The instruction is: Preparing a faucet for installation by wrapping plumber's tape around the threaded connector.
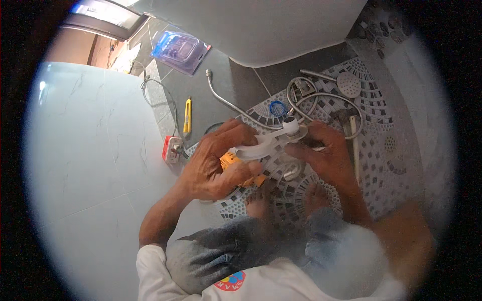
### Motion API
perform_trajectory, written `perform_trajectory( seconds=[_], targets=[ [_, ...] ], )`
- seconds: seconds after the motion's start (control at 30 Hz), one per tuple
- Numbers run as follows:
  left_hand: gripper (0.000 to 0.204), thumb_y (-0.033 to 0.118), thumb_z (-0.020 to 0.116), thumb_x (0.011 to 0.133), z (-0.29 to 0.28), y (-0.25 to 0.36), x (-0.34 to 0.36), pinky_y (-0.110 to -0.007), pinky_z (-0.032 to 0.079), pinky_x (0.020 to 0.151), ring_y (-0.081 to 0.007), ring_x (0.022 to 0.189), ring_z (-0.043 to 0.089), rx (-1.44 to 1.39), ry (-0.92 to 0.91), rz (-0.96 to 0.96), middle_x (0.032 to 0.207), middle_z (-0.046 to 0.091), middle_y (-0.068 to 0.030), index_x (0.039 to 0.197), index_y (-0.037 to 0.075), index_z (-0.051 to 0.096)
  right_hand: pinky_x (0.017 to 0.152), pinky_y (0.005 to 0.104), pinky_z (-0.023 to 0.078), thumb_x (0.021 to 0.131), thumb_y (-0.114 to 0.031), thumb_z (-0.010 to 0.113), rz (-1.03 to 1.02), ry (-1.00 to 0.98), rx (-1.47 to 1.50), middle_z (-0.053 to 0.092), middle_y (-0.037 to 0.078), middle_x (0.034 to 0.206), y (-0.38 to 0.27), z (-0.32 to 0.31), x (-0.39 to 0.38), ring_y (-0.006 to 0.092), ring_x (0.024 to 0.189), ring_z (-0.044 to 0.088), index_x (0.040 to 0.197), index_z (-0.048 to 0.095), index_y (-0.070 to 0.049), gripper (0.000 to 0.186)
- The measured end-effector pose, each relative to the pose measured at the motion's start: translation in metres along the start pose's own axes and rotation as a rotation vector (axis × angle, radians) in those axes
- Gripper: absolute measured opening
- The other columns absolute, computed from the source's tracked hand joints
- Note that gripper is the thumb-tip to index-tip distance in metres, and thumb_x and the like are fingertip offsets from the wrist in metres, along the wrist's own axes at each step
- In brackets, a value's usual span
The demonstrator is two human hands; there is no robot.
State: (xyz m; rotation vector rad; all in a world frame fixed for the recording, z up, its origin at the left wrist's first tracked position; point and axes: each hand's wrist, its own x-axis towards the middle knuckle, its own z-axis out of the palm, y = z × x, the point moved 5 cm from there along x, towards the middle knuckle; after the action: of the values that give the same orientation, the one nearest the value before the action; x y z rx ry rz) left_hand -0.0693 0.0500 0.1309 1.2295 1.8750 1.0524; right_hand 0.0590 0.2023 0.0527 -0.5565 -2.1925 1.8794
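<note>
My right hand (326, 150) pinches a small round metal pipe fitting (297, 134), its dark open end facing up. White thread seal tape (258, 149) stretches from the fitting's white-wrapped end to my left hand (216, 155), whose fingers are closed on it. Whether a spool sits inside the left hand is hidden. Beneath that hand lies a yellow-orange tool (231, 161), mostly covered, so its kind does not show. A curved chrome pipe piece (292, 170) is on the mosaic floor below the right hand.
Beyond my hands lie a shower head (348, 84), a coiled metal hose (314, 95), a bent metal pipe (221, 98) and a blue ring (277, 108). Left are a yellow utility knife (188, 115), a red-and-white power socket (171, 149) and clear packaging (179, 51). A brush (353, 133) lies right.
</note>
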Motion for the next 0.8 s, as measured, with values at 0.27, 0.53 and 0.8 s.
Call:
perform_trajectory(
  seconds=[0.27,0.53,0.8],
  targets=[
    [0.048,0.022,0.061,0.068,-0.004,-0.019,0.008,-0.038,0.041,0.092,-0.0279,0.103,0.055,-0.082,-0.087,-0.166,0.109,0.058,-0.0184,0.106,-0.008,0.059,0.073,0.0316,0.050,0.070,-0.014,0.082,0.185,-0.078,0.309,0.069,0.010,0.085,0.013,0.008,-0.001,0.0156,0.077,0.064,0.089,0.071,0.000,0.026],
    [0.053,0.043,0.043,0.098,0.006,-0.034,0.006,-0.036,0.043,0.095,-0.0229,0.105,0.057,-0.177,-0.065,-0.283,0.108,0.062,-0.0137,0.115,-0.004,0.060,0.077,0.0320,0.053,0.071,-0.009,0.080,0.175,-0.218,0.293,0.069,0.009,0.097,0.005,0.021,-0.008,0.0165,0.088,0.066,0.103,0.069,-0.001,0.035],
    [0.037,0.032,0.056,0.097,0.027,-0.044,0.018,-0.033,0.045,0.090,-0.0176,0.102,0.058,-0.246,-0.079,-0.284,0.110,0.065,-0.0096,0.107,-0.003,0.067,0.079,0.0378,0.051,0.072,-0.022,0.081,-0.011,-0.352,0.139,0.068,0.015,0.097,-0.012,0.039,-0.011,0.0272,0.089,0.067,0.093,0.071,0.001,0.032]
  ],
)
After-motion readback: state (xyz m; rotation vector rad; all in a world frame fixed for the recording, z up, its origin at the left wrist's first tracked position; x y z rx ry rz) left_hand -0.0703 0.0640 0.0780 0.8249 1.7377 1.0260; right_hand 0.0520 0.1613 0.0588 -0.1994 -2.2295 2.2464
